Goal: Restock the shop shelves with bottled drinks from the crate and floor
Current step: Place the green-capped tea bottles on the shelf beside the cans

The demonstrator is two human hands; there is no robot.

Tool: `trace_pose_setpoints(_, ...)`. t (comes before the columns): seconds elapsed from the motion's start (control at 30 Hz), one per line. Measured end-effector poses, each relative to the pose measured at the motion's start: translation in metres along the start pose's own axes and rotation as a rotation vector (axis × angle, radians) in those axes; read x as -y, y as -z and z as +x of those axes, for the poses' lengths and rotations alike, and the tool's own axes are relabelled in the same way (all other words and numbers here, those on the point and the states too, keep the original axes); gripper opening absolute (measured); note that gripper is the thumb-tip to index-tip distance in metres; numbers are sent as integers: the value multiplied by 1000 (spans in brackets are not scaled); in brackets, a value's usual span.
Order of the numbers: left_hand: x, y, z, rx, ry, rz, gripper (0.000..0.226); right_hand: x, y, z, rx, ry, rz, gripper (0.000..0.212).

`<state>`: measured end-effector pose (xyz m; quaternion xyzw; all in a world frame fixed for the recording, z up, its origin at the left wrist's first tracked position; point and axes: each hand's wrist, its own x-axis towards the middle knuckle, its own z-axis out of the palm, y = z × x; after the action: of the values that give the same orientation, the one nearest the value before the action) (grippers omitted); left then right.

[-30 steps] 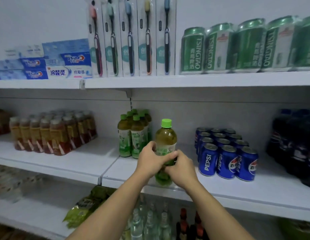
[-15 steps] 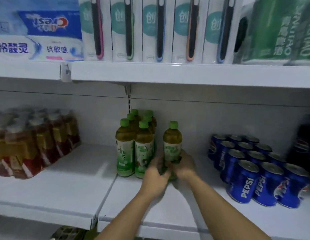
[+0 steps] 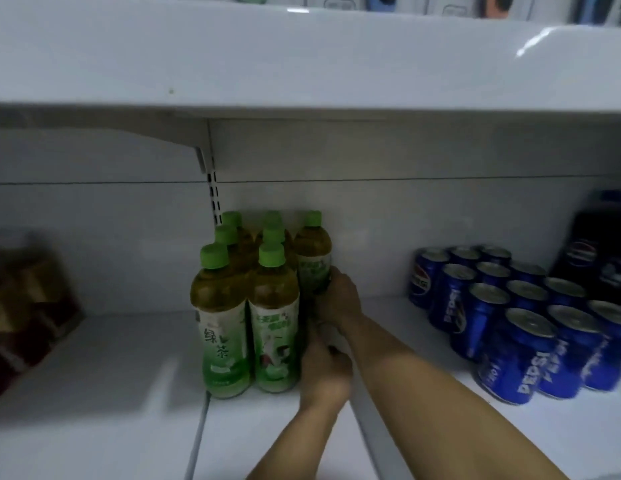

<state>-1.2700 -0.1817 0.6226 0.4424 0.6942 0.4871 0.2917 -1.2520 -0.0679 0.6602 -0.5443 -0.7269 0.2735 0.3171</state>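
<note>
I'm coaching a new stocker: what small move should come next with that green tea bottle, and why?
Probably let go and draw the right hand back. The green tea bottle it grips already stands upright on the shelf, level with the back row of the other green tea bottles, so there seems little left to push.

I see clear plastic tea bottles [image 3: 312, 258] with matt green caps, glossy metal Pepsi cans [image 3: 520, 355], and a smooth, white-painted shelf [image 3: 94, 393].
</note>
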Motion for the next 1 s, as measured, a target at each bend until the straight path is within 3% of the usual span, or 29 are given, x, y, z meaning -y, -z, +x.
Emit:
trace_pose_setpoints(0.13, 8, 0, 11, -16, -36, 2, 63, -2, -4, 7, -42, -39, 69, 47)
trace_pose_setpoints(0.27, 12, -2, 14, 27, -30, -111, 61, 2, -3, 2, -27, -73, 100, 47)
trace_pose_setpoints(0.43, 2, 8, 4, 83, 24, -124, 54, -18, 0, -37, -62, -215, 256, 63)
trace_pose_setpoints(0.57, -23, 22, -8, 173, 23, -186, 60, -25, 28, -65, -128, -285, 484, 47)
trace_pose_setpoints(0.83, -38, 63, -90, 174, -195, -223, 51, -1, 79, -180, -103, -59, 619, 21)
trace_pose_setpoints(1.0, -33, 61, -158, 131, -207, -155, 52, -19, 100, -259, -43, 8, 652, 24)
